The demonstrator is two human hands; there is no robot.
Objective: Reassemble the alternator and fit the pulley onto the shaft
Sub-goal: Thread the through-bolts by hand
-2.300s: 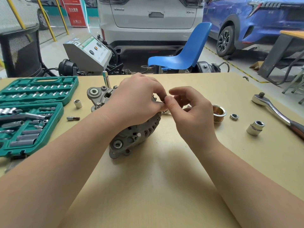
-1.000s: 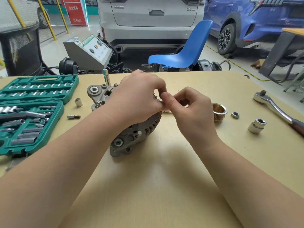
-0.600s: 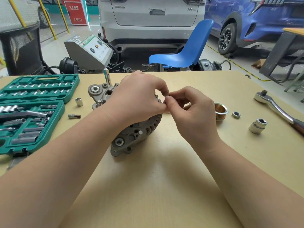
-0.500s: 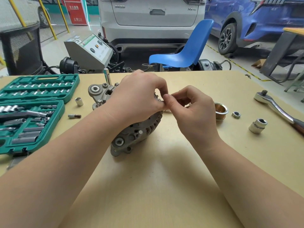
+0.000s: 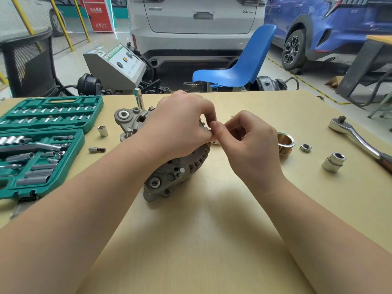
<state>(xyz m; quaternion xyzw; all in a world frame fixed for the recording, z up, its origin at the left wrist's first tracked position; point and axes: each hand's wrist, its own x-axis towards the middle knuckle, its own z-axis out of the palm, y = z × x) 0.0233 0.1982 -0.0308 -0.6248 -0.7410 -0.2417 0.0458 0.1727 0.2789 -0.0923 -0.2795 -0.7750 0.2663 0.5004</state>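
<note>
You are working at the desk (image 5: 212, 240), with the green socket case (image 5: 42, 145) lying open at your left. The alternator (image 5: 169, 172) is lying on its side near the middle of the desk, under your left hand (image 5: 178, 128); that hand is lying over the top of the housing with its fingers curled down by the shaft end. Your right hand (image 5: 252, 145) is meeting it there, thumb and forefinger pinched together at the fingertips — something small seems to be between them, but it is hidden, and I cannot tell what it is.

The ratchet (image 5: 356, 136) is lying at the far right, with the large socket (image 5: 333, 162) standing nearer you. The pulley (image 5: 285, 143) is still sitting on the desk just beyond your right hand, not yet on the shaft, and the nut (image 5: 305, 148) is lying just to its right.

You appear to be seating a small part at the shaft before the pulley goes on. Keep the left hand steadying the housing so it is not rolling, keep the small part square to the shaft — do not force it — and seat it fully before reaching for the pulley.
</note>
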